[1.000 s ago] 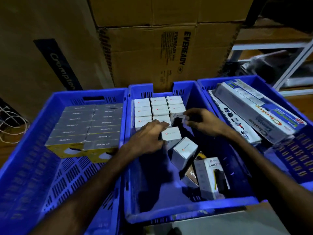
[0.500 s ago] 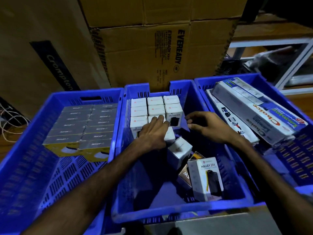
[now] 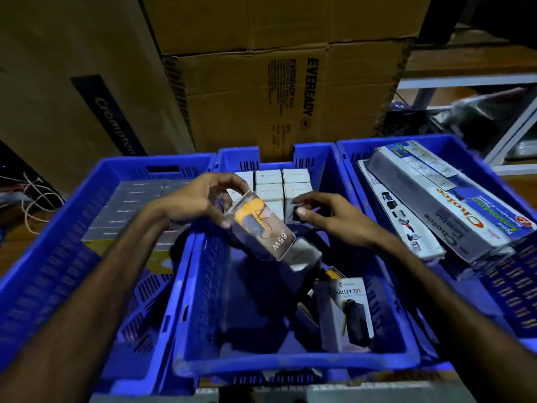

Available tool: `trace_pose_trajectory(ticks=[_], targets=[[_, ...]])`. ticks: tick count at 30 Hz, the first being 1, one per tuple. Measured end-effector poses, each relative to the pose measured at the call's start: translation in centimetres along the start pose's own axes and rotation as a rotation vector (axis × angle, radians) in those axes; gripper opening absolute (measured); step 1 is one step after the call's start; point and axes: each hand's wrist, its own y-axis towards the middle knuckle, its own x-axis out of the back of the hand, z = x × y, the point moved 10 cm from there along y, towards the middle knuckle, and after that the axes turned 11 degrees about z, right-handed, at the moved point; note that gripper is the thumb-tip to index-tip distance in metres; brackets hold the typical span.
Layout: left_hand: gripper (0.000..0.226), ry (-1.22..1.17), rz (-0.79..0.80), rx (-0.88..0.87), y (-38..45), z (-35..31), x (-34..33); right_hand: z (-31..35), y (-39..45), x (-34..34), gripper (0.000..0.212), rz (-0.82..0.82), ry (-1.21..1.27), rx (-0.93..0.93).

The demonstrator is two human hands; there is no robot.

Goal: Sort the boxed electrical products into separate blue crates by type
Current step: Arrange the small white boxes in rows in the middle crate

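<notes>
The left hand (image 3: 191,203) grips a tilted 65W box (image 3: 263,232) above the middle crate (image 3: 290,365); the right hand (image 3: 325,216) seems to pinch a white box (image 3: 297,189), fingers closed

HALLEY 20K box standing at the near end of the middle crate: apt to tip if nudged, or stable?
The HALLEY 20K box stands tall on a narrow end, so it probably tips easily. It seems to lean on loose boxes behind it, which may catch it. Rigid printed carton; likely stiff. The middle crate wall would stop it sliding far.
</notes>
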Motion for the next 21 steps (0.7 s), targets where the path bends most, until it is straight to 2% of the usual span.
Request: trace_pose_trajectory(ticks=[2,5,8,12,14,16,19,21], targets=[[0.077,-0.176,0.069,-0.077,0.0,-0.3,-0.6,0.5,0.1,-1.4,0.036,0.059,0.16,-0.021],[0.079,-0.358,0.156,-0.194,0.1,-1.4,-2.1,0.6,-0.4,-4.4,0.045,0.187,0.541,-0.161],[0.068,-0.499,0.194,-0.312,0.7,-2.5,-3.5,0.8,-1.2,-7.2,0.045,0.316,0.711,-0.204],[0.062,-0.527,0.196,-0.355,1.3,-2.8,-4.5,0.7,-1.5,-8.0,0.039,0.345,0.892,-0.174],[0.068,-0.451,0.149,-0.316,1.4,-2.4,-4.4,0.4,-1.9,-7.4,0.042,0.329,0.869,-0.179],[0.077,-0.37,0.116,-0.271,1.5,-1.9,-4.4,-0.2,-1.9,-5.7,0.054,0.272,0.774,-0.145],[0.087,-0.329,0.156,-0.232,1.2,-1.8,-5.3,0.1,-1.6,-1.5,0.056,0.126,0.437,-0.074],[0.093,-0.336,0.22,-0.219,1.0,-2.1,-6.3,1.3,-1.5,0.7,0.062,0.123,0.182,-0.068]])
